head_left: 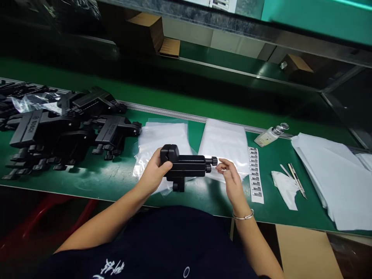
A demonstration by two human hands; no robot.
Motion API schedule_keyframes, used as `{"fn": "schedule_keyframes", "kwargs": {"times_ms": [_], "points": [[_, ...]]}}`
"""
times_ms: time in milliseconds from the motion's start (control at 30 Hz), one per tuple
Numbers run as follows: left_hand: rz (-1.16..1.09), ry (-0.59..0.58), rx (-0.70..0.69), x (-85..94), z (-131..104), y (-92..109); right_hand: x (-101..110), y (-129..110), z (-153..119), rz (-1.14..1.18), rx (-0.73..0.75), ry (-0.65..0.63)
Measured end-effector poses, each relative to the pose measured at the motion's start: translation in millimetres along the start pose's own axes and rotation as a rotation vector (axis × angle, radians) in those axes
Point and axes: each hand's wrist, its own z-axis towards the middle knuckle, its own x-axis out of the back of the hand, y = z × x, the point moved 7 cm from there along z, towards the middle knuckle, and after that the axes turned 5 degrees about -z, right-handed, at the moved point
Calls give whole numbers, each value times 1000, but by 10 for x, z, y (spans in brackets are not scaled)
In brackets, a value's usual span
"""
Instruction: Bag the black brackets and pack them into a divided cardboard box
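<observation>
A black clamp-like device (188, 166) with small knobs at its right end is held above the green bench. My left hand (154, 172) is wrapped round its left end, thumb on top. Beside the right-end knobs is my right hand (231, 176), its fingers bent and apart, with a small gap to the knob and nothing visible in it. Clear plastic bags lie beneath in two stacks, one on the left (165, 133) and one on the right (223, 135).
Several similar black devices (112, 130) are piled at the left. Right of the bags lie a label strip (256, 174), a glass bottle (269, 136), a crumpled white cloth (286, 188), pens (297, 180) and white sheets (340, 174). A shelf edge (232, 33) spans above.
</observation>
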Motion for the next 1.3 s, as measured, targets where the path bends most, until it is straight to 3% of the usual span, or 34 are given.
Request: {"fn": "schedule_keyframes", "kwargs": {"times_ms": [133, 333, 467, 667, 833, 1000, 1167, 1300], "points": [[-201, -23, 147, -175, 81, -131, -21, -17, -54, -155, 157, 67], [-165, -89, 161, -340, 59, -172, 18, 194, 21, 104, 20, 238], [-95, -142, 79, -403, 73, -108, 31, 284, 65, 181, -59, 289], [-115, -100, 89, -385, 99, -139, -17, 277, 122, 189, -43, 197], [-89, -181, -1, -479, 43, -50, 19, 350, 133, 217, -79, 308], [-99, -116, 21, -448, 91, -62, -26, 290, 165, 189, -21, 239], [-127, -176, -10, -488, 85, -64, 38, 355, 161, 174, -55, 333], [-115, -105, 46, -428, 115, -112, -36, 322, 200, 249, -35, 227]]}}
